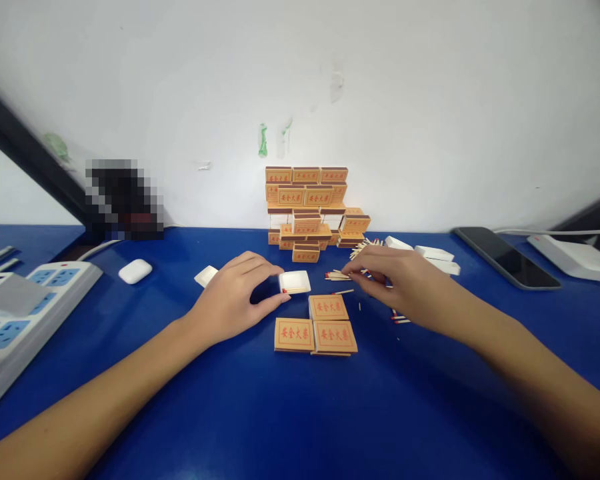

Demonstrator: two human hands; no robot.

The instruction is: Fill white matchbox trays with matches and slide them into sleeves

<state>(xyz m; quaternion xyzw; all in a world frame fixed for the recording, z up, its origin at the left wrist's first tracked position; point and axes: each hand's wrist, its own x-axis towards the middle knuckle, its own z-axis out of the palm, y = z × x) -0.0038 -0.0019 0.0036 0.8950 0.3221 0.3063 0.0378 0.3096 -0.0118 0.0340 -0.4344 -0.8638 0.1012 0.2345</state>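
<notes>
- White and shallow, the tray (301,279) lay on the blue table (300,420) between the hands, a few matches (295,291) along its near side.
- The left hand (235,293) steadied it, thumb and index finger set about the left end, near side and far.
- Light and thin-walled by its look, the tray would likely slide or crush under a hard squeeze; its short ends offered the best hold.
- A small bunch (336,275) of matches lay just right of the tray, red heads pointing left.
- At the plain ends, the right hand (400,280) had its fingertips drawn together; whether they pinched any wood could not be told.
- The sticks looked light, stiff and easily snapped, best taken by the plain ends, away from the heads.
- A loose pile (363,248) lay behind the right hand, with white trays (434,254) beyond it and a second tray (205,275) by the left hand.
- Orange matchboxes (335,337) sat in front, and a tower (306,193) of others rose near the wall (405,133).
- A phone (505,257) lay far right; a power strip (75,283) lay far left.
</notes>
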